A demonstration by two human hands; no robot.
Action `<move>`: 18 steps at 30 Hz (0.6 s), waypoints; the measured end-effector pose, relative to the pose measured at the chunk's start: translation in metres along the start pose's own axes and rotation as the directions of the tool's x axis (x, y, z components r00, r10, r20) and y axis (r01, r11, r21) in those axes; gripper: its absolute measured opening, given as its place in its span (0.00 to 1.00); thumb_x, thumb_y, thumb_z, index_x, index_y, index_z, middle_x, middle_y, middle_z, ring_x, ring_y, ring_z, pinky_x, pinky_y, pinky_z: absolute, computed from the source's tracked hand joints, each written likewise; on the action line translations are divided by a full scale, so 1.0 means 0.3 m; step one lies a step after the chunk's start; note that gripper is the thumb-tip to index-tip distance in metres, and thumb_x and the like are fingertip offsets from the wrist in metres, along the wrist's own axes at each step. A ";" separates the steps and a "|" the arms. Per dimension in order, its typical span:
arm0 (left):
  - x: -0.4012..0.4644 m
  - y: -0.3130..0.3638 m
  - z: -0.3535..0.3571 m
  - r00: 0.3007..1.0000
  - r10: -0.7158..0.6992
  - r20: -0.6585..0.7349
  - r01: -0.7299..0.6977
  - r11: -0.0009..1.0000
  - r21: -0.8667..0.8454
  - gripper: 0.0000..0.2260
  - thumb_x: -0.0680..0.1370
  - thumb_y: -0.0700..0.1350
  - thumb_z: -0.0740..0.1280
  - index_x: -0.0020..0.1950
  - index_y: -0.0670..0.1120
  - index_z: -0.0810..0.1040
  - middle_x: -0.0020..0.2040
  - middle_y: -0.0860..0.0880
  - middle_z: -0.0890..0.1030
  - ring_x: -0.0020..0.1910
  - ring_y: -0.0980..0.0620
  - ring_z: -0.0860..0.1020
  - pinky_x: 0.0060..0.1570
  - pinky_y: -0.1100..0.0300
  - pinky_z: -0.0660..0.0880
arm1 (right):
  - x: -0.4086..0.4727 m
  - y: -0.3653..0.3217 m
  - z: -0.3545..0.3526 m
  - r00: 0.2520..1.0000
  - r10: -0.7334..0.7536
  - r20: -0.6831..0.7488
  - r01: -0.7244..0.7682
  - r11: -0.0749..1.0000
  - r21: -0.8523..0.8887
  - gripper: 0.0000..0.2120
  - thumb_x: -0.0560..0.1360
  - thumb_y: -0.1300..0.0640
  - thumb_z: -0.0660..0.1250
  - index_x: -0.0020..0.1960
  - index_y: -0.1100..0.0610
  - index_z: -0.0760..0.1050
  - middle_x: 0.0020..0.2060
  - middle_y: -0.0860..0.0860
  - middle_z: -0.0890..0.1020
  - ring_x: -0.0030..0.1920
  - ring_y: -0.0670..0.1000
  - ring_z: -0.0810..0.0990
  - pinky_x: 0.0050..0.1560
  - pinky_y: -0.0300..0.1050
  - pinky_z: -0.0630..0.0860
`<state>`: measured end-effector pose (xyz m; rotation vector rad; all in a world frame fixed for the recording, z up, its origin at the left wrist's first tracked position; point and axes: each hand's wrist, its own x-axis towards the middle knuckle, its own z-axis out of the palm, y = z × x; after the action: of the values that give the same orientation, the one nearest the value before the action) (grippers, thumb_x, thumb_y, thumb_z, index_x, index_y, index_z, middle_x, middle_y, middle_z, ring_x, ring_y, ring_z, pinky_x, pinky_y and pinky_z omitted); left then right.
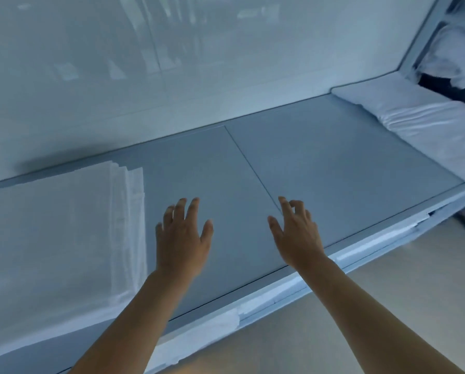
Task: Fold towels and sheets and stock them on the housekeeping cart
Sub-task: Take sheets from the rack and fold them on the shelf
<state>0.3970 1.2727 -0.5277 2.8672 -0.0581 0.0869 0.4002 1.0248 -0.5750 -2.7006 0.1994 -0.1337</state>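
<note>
The grey table (320, 157) runs along the wall (172, 76), its near edge slanting from lower left to upper right; a folded white stack (56, 238) lies at its left end, a rumpled sheet (420, 120) at the far right; the middle between them is bare; the left hand (184, 238) and right hand (297, 236) hover over it, released, fingers spread, grasping nothing; no writing reads.

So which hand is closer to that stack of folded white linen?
Left. The left hand hovers open just right of the folded linen stack; the right hand is farther right, over the bare grey tabletop.
</note>
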 end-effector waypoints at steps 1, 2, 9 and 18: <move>0.015 0.075 0.019 1.000 0.022 0.007 -0.021 1.000 -0.015 0.26 0.84 0.57 0.58 0.81 0.49 0.62 0.80 0.45 0.64 0.79 0.41 0.61 0.72 0.40 0.65 | 0.006 0.065 -0.037 1.000 0.005 -0.008 -0.006 1.000 -0.010 0.28 0.84 0.41 0.55 0.80 0.50 0.58 0.71 0.53 0.67 0.67 0.58 0.71 0.63 0.58 0.71; 0.031 0.152 0.037 0.999 0.044 0.010 -0.044 0.999 -0.030 0.26 0.84 0.56 0.58 0.81 0.49 0.63 0.80 0.45 0.64 0.79 0.41 0.61 0.73 0.41 0.65 | 0.012 0.127 -0.074 1.000 0.007 -0.019 -0.007 1.000 -0.021 0.27 0.84 0.41 0.55 0.80 0.50 0.58 0.72 0.53 0.67 0.68 0.57 0.70 0.64 0.58 0.71; 0.139 0.555 0.149 0.980 0.200 0.002 -0.197 0.968 -0.157 0.24 0.84 0.54 0.60 0.79 0.47 0.67 0.78 0.43 0.69 0.77 0.40 0.65 0.71 0.42 0.67 | 0.082 0.463 -0.264 0.991 0.110 -0.074 -0.114 0.992 -0.048 0.28 0.84 0.40 0.53 0.80 0.50 0.57 0.75 0.51 0.65 0.72 0.56 0.68 0.69 0.59 0.69; 0.355 0.787 0.284 0.952 0.303 0.038 -0.288 0.934 -0.213 0.24 0.85 0.53 0.58 0.80 0.46 0.65 0.78 0.44 0.68 0.78 0.42 0.65 0.74 0.45 0.64 | 0.269 0.692 -0.340 0.969 0.217 -0.114 -0.221 0.975 -0.020 0.29 0.83 0.40 0.52 0.81 0.49 0.57 0.77 0.50 0.63 0.73 0.56 0.67 0.70 0.58 0.68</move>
<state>0.4966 1.0192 -0.5395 2.6325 -0.4853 0.0359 0.4422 0.7835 -0.5653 -2.6831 0.5355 -0.2166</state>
